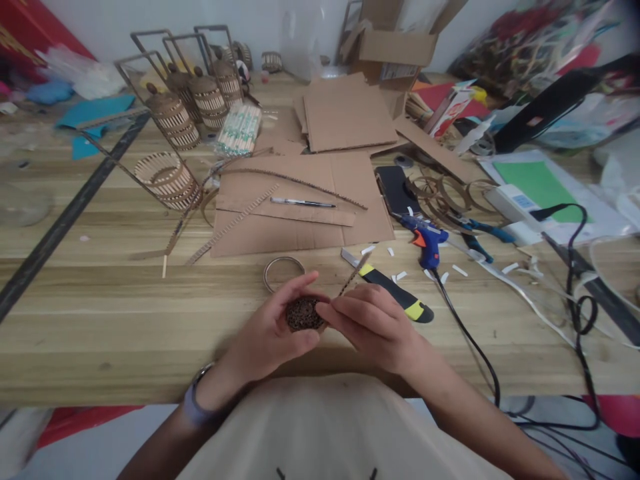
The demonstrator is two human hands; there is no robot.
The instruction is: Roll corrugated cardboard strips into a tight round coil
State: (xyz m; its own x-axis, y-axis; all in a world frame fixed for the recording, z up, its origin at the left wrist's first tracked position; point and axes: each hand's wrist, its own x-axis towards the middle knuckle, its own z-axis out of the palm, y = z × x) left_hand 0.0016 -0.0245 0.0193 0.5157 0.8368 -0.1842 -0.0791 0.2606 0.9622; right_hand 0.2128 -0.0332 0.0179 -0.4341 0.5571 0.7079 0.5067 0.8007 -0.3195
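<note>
My left hand [273,330] curls around a small coiled roll of corrugated cardboard strip [303,313], thumb over its top edge. My right hand [373,323] presses on the roll's right side with fingers pinched on the loose end of the strip [353,275], which sticks up and away toward the far right. Both hands hover just above the near edge of the wooden table [125,333]. A thin cardboard ring [283,268] lies just beyond my left hand.
A yellow-and-black utility knife [393,290] lies right of my hands, and a blue glue gun [425,240] with its cord [470,340] beyond it. Flat cardboard sheets [300,213] with a pen [303,202] fill the middle. Slatted cardboard lanterns [173,120] stand at back left; a phone [395,188] and scissors [477,230] lie right.
</note>
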